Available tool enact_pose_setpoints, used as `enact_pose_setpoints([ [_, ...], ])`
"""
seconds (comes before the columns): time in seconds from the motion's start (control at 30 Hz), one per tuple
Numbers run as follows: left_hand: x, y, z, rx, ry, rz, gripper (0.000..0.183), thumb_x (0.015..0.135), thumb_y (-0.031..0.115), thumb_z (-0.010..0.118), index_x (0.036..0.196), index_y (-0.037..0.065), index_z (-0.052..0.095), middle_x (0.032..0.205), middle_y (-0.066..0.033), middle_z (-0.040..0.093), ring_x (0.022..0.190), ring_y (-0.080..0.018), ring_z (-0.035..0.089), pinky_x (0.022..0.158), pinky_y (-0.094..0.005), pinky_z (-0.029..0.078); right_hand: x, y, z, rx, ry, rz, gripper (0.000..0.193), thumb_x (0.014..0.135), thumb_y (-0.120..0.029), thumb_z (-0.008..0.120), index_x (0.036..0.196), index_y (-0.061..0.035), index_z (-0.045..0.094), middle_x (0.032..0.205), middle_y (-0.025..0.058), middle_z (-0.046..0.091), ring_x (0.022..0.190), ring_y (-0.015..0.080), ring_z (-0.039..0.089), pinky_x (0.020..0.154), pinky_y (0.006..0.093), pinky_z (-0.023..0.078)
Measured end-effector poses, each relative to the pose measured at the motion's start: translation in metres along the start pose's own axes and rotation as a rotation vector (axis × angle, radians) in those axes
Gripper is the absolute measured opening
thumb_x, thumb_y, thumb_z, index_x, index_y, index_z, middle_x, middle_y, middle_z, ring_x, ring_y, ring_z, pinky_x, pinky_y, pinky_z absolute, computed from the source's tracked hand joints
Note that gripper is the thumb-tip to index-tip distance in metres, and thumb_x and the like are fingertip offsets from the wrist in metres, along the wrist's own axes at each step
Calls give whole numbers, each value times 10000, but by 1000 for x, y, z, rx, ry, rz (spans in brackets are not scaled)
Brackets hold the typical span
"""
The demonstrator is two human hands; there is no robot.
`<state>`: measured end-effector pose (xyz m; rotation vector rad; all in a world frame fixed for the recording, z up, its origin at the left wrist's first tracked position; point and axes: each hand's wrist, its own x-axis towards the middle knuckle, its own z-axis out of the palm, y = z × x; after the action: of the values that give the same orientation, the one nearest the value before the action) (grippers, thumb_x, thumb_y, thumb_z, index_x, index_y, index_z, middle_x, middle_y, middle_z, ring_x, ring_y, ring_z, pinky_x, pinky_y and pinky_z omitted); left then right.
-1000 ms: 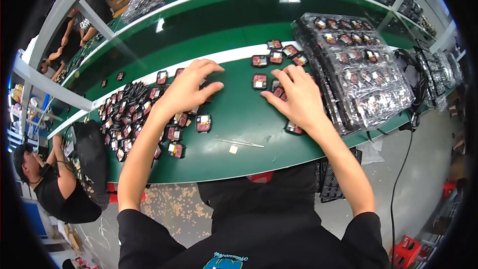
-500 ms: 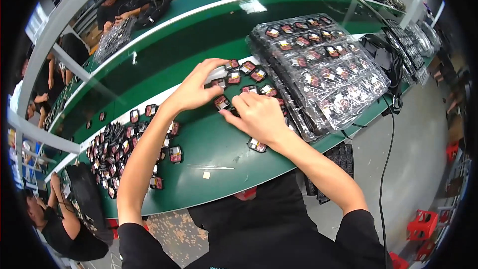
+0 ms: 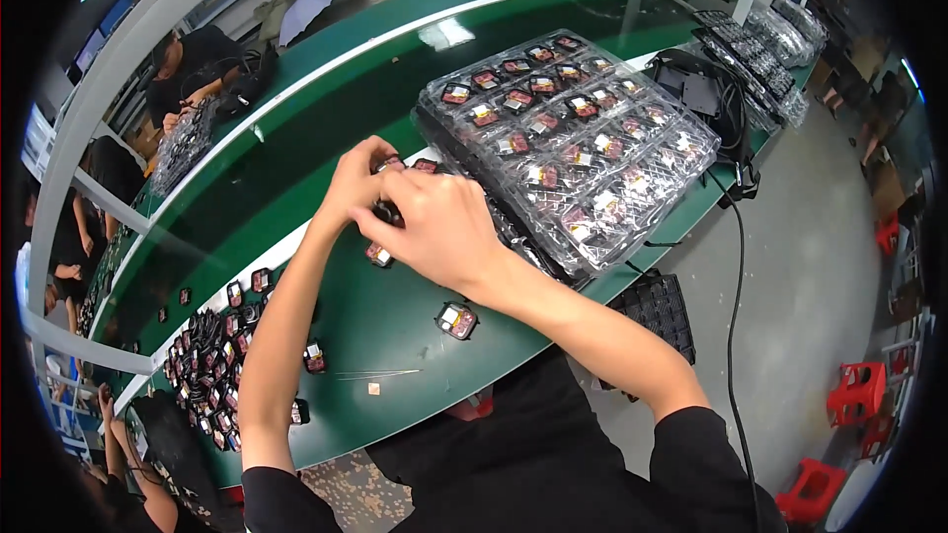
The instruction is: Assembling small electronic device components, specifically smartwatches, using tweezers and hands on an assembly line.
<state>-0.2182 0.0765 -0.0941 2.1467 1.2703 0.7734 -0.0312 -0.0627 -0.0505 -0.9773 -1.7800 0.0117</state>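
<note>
Viewed remotely through my head camera, the two bare hands meet over the green bench (image 3: 380, 321), the right hand (image 3: 439, 227) overlapping the left hand (image 3: 348, 183). The fingers of both are curled inward and drawn close together; one dark, square-framed module (image 3: 389, 211) shows in the gap between them, but because the fingers hide one another I cannot make out whether either hand pinches it. Similar modules with red, white and yellow faces lie at the fingertips: one shows just beyond the hands, another just below the right thumb. A lone module (image 3: 456, 320) rests on the bench nearer the person, below the right wrist. To the right of the right hand I see a stack of clear plastic trays (image 3: 647, 217), its uppermost tray divided into rows of compartments, many holding a module, some set askew; glare obscures the nearest rows, and the contents of the lower trays are not discernible to me. To the left of the left forearm spreads a dense heap of modules (image 3: 210, 365), loose on the bench. Between the forearms lie thin metallic rods (image 3: 378, 373) and a small tan square (image 3: 373, 389). Beneath the right forearm, below bench level, black compartmented trays (image 3: 660, 314) are partly visible. Beyond the clear stack, farther right, sits a black bag (image 3: 691, 94) with cables.
</note>
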Motion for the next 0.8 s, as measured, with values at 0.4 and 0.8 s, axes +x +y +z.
enact_pose_setpoints([
  [0.4, 5, 48, -11, -249, 251, 29, 162, 958, 61, 784, 1089, -7, 716, 933, -60, 775, 886, -135, 742, 814, -309, 572, 79, 33, -105, 249, -133, 343, 430, 893, -384, 845, 814, 39, 840, 662, 164, 765, 609, 238, 777, 638, 370, 624],
  [0.8, 65, 155, 53, 77, 206, 307, 207, 956, 171, 731, 1095, 30, 791, 1031, -172, 737, 978, -378, 738, 896, -504, 584, 106, 73, -174, 9, -222, 576, 526, 867, -470, 903, 815, 48, 823, 680, 116, 743, 589, 116, 663, 583, 301, 518],
])
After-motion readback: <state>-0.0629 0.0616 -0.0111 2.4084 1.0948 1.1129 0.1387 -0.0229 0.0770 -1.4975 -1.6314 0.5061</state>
